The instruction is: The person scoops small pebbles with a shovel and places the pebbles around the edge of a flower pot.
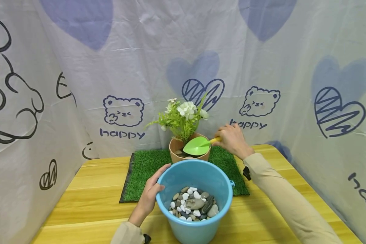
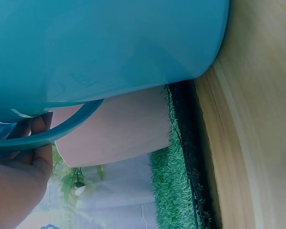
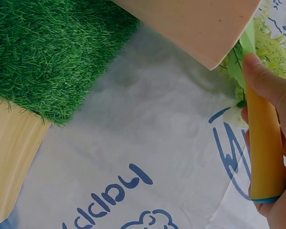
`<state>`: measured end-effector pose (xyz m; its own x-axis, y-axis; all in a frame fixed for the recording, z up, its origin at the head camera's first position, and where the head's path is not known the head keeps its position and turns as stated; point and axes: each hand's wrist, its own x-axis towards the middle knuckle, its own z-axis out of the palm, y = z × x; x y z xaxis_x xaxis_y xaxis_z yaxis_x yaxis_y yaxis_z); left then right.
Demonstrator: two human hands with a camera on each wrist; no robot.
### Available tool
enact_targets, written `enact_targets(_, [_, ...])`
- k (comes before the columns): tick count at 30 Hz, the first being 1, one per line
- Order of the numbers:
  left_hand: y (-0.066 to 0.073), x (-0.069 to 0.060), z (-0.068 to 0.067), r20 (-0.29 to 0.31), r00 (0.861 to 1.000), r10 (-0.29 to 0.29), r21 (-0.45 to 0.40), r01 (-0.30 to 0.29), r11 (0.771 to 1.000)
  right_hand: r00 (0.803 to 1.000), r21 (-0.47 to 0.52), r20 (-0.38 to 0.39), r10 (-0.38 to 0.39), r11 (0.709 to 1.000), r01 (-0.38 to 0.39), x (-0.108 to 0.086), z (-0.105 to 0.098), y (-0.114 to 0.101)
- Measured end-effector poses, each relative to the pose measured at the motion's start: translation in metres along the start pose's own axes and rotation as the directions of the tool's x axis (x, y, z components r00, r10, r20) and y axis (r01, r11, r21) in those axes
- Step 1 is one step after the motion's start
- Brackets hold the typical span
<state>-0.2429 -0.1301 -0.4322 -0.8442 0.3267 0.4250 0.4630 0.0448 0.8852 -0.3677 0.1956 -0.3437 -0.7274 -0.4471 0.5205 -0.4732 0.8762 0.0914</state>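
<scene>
Your right hand [image 1: 231, 139] has its grip pinching the trowel [image 1: 197, 146] by the handle, thumb laid along it toward the blade. Trowel: light green, leaf-shaped blade, smooth and slightly shiny, tip pointing left; rounded yellow handle [image 3: 266, 152] with a blue-green end. Blade is above the mouth of the flowerpot [image 1: 173, 154]; can't tell if it touches the pot's rim. Pot is pale terracotta with an angular rim, some stones inside, and a plant [image 1: 184, 120] with white blooms and yellow-green leaves.

Your left hand [image 1: 147, 196] has its grip pinching the rim of the bucket [image 1: 195, 232], thumb over the edge, fingers along the outside. Bucket: glossy light blue, upright, just in front of the pot from your side, with a blue carrying handle [image 2: 62, 133] curving past your fingers. Stones [image 1: 195, 203] cover its bottom: white, grey, brown, mostly small and rounded, plus a few bigger ones. Pot is on the green grass mat [image 1: 150, 178], which lies on the wood-grain bench [image 1: 79, 203].
</scene>
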Motion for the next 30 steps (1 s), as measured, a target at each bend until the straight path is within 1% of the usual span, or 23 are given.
enact_targets(4, [0.000, 0.000, 0.000, 0.001, 1.000, -0.004, -0.002, 0.004, 1.000, 1.000, 0.036, -0.001, -0.003, 0.999, 0.003, -0.001, 0.001, 0.001])
enact_targets(8, [0.001, 0.000, 0.000, 0.001, 1.000, -0.008, 0.003, 0.008, 1.000, 0.999, 0.053, -0.008, -0.032, 0.998, 0.033, -0.003, 0.001, 0.001])
enact_targets(10, [0.001, 0.000, 0.000, 0.001, 1.000, -0.009, 0.006, 0.009, 1.000, 0.999, 0.064, -0.001, -0.035, 0.997, 0.035, -0.003, 0.000, 0.000])
enact_targets(15, [-0.001, 0.001, 0.000, 0.000, 1.000, -0.008, 0.004, 0.008, 1.000, 0.998, 0.135, 0.063, -0.009, 0.991, 0.001, -0.007, -0.004, -0.003])
enact_targets(18, [-0.001, 0.001, 0.000, 0.003, 1.000, -0.009, 0.001, 0.009, 1.000, 0.996, 0.181, 0.089, -0.010, 0.984, -0.007, -0.011, -0.007, -0.007])
enact_targets(20, [0.000, 0.001, 0.000, 0.005, 1.000, -0.008, 0.001, 0.008, 1.000, 0.996, 0.204, 0.092, -0.015, 0.979, -0.004, -0.013, -0.009, -0.009])
enact_targets(30, [0.002, 0.000, 0.001, 0.002, 1.000, -0.010, -0.001, 0.010, 1.000, 0.996, 0.231, 0.083, -0.011, 0.973, -0.008, -0.018, -0.012, -0.012])
